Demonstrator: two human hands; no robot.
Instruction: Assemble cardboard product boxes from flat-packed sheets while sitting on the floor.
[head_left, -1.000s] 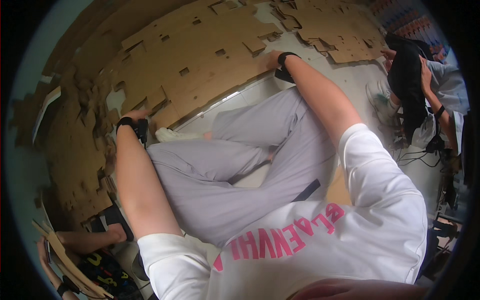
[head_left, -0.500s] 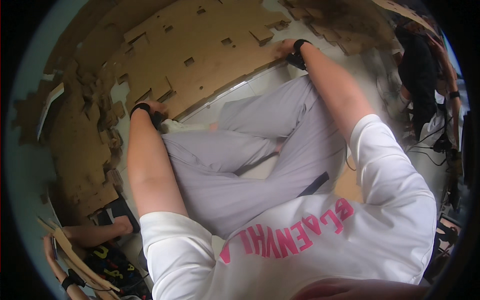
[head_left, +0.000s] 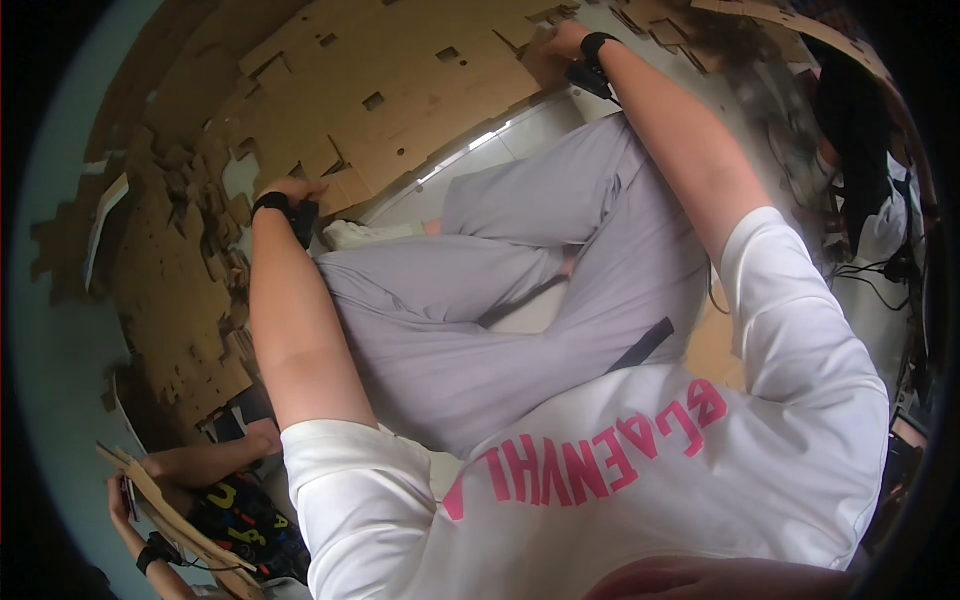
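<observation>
A large brown cardboard sheet with square cut-outs and small flaps lies in front of my crossed legs. At its near left corner, my left hand grips the edge beside a small flap; some fingertips are hidden against the board. My right hand is at the sheet's far right end, its fingers bent round the edge there. Each wrist wears a black band with a small dark device.
More cut cardboard is heaped along the left, with further pieces at the far right. A co-worker's arm and a cardboard strip are at lower left. Another person in black is at right, near dark cables.
Both hands have shifted farther from my body, the right one more. The sheet's near edge also sits slightly higher in view, and the view itself has moved a little.
</observation>
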